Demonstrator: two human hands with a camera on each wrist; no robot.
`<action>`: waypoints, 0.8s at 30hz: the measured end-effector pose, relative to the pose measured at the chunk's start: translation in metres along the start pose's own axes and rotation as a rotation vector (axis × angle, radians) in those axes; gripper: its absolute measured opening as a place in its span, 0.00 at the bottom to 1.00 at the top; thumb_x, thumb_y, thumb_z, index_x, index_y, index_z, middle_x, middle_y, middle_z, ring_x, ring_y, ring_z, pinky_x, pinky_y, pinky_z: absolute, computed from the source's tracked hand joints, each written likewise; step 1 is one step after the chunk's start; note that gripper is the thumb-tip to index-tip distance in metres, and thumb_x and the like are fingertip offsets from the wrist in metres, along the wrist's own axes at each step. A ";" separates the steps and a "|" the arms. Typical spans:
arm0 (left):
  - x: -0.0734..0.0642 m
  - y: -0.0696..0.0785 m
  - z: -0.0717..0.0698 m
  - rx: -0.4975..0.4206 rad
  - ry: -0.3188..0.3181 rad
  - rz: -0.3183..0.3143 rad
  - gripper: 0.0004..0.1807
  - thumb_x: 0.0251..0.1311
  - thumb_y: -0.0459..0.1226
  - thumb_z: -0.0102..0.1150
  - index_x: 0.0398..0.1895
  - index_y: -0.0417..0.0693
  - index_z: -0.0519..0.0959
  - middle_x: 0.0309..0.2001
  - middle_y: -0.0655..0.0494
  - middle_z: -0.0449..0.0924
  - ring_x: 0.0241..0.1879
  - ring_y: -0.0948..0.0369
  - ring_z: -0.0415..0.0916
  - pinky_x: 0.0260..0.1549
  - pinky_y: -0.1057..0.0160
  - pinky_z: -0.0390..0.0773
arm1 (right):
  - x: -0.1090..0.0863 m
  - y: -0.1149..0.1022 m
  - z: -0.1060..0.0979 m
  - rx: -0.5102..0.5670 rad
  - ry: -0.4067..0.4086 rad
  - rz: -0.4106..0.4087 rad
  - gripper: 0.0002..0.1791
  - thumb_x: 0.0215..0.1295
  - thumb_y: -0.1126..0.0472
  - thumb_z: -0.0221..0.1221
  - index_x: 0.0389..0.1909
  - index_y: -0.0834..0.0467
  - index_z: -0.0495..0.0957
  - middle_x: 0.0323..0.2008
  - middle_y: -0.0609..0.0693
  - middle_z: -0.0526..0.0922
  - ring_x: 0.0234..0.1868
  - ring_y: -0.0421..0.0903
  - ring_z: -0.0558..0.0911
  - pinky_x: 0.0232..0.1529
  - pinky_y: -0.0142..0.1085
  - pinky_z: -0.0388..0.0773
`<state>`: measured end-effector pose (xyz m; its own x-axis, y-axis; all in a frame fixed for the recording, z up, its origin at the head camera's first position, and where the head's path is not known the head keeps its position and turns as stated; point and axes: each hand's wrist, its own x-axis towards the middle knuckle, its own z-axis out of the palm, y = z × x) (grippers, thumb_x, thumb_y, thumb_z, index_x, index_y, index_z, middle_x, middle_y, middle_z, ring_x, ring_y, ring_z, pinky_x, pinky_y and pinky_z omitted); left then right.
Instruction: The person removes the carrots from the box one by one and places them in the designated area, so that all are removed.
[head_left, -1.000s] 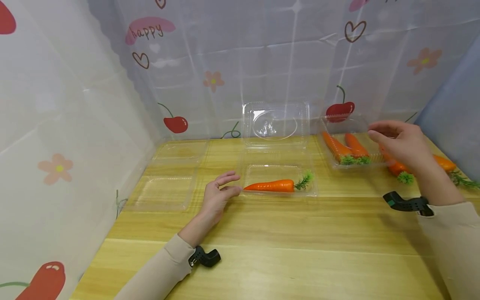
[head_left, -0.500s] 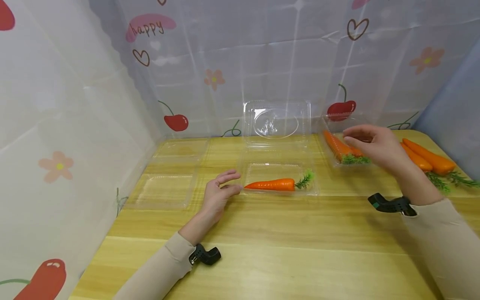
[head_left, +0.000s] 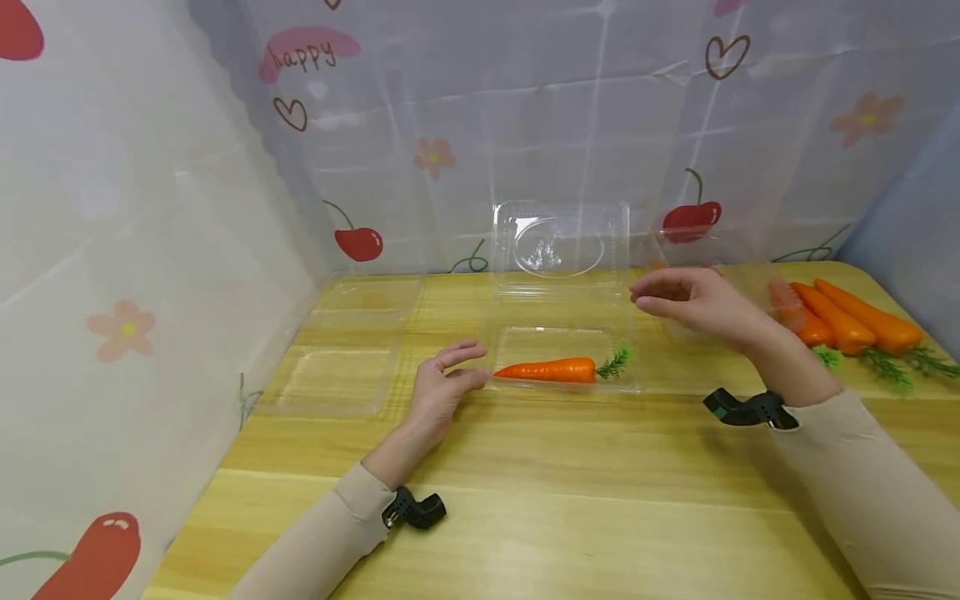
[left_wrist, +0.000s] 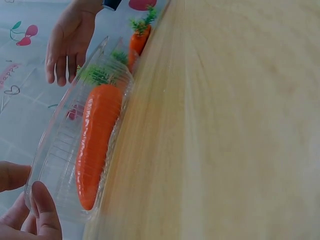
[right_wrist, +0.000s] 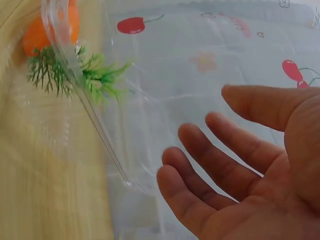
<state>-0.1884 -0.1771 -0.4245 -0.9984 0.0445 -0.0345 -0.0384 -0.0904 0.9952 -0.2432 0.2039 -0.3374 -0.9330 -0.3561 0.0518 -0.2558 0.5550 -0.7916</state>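
My left hand [head_left: 442,379] pinches the left front corner of a clear plastic clamshell box [head_left: 555,337] between thumb and finger. The box's lid [head_left: 561,246] stands raised at the back. Along its front wall lies one orange carrot [head_left: 546,370], green top to the right; the left wrist view shows this carrot [left_wrist: 99,145] through the clear wall. Above the table, just right of the box, my right hand [head_left: 701,304] hangs with loosely bent fingers and nothing in them. It covers most of a second clear box [head_left: 738,250], whose carrots are largely hidden.
Several loose carrots [head_left: 847,321] lie at the right end of the wooden table [head_left: 525,483]. Another open clear box [head_left: 337,375] sits at the left. A printed curtain [head_left: 450,100] closes off the back and sides.
My right hand has moved left from the loose carrots, past the right-hand box, towards the middle box. My left hand has kept its grip in place.
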 end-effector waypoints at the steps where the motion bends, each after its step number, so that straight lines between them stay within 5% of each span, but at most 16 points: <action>1: 0.000 0.000 0.001 -0.001 -0.003 -0.002 0.25 0.57 0.23 0.68 0.60 0.27 0.79 0.74 0.45 0.68 0.40 0.60 0.82 0.41 0.68 0.85 | 0.000 -0.001 0.001 0.015 -0.028 -0.009 0.20 0.75 0.51 0.61 0.61 0.56 0.80 0.56 0.53 0.85 0.50 0.36 0.83 0.49 0.25 0.80; 8: 0.000 -0.001 0.003 -0.002 -0.006 -0.010 0.25 0.57 0.23 0.68 0.60 0.26 0.78 0.74 0.45 0.68 0.40 0.60 0.81 0.41 0.68 0.85 | 0.005 -0.001 0.007 0.142 -0.250 -0.048 0.22 0.75 0.56 0.61 0.64 0.60 0.76 0.59 0.56 0.83 0.56 0.37 0.83 0.57 0.26 0.80; 16: 0.001 -0.001 0.002 0.003 0.009 -0.010 0.24 0.57 0.24 0.68 0.59 0.27 0.79 0.73 0.45 0.69 0.40 0.60 0.84 0.41 0.67 0.85 | 0.016 -0.006 0.018 0.210 -0.411 -0.038 0.26 0.69 0.61 0.66 0.65 0.64 0.74 0.61 0.59 0.80 0.59 0.46 0.83 0.58 0.32 0.82; 24: 0.000 0.000 0.001 0.013 0.016 -0.021 0.24 0.58 0.24 0.68 0.59 0.27 0.79 0.74 0.46 0.69 0.41 0.61 0.83 0.40 0.67 0.85 | 0.033 -0.013 0.038 0.222 -0.479 0.038 0.27 0.66 0.61 0.69 0.64 0.65 0.75 0.60 0.60 0.81 0.65 0.59 0.78 0.60 0.34 0.81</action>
<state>-0.1886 -0.1764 -0.4243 -0.9980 0.0302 -0.0564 -0.0586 -0.0767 0.9953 -0.2608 0.1567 -0.3482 -0.7072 -0.6713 -0.2218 -0.1160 0.4196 -0.9002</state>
